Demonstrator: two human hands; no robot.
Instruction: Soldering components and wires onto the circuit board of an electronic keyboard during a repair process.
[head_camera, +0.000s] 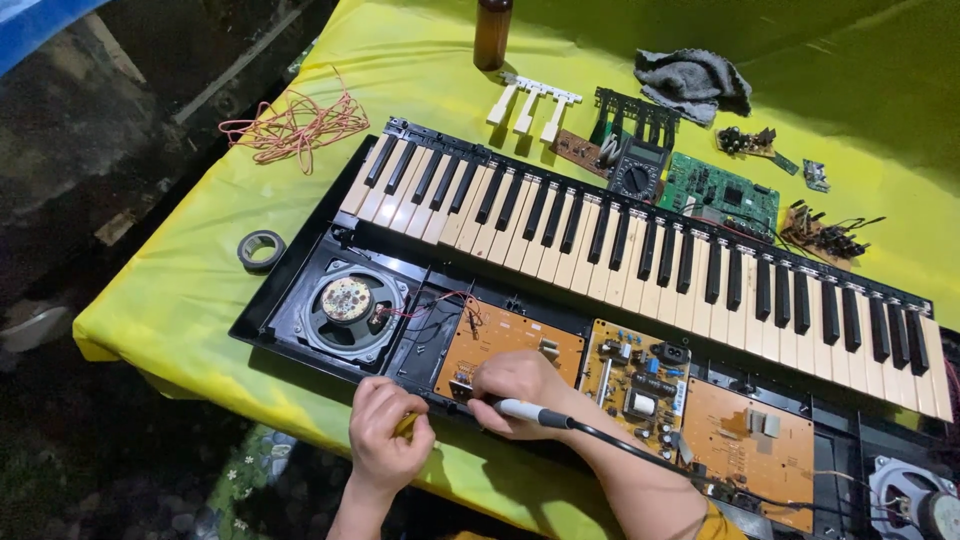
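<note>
Right hand (515, 388) grip closed pencil-style round slim white-and-black corded soldering iron (530, 411), tip hidden under fingers at near edge of left brown circuit board (510, 350) inside opened black keyboard case (300, 300) on yellow-covered worktop (180, 290). Left hand (385, 435) grip closed on small yellow item, kind unclear, just beside case rim. Best practice: brace wrist on rim, keep cord clear of round grey speaker (348, 305) and red wires (425, 305), touch joint briefly.

I see a yellow-covered surface (180, 290) carrying the opened keyboard (640, 290), a tape roll (261, 248), tangled pink wire (295, 125), a brown bottle (492, 32), loose white keys (530, 103), a grey rag (693, 82) and circuit boards (720, 195).
</note>
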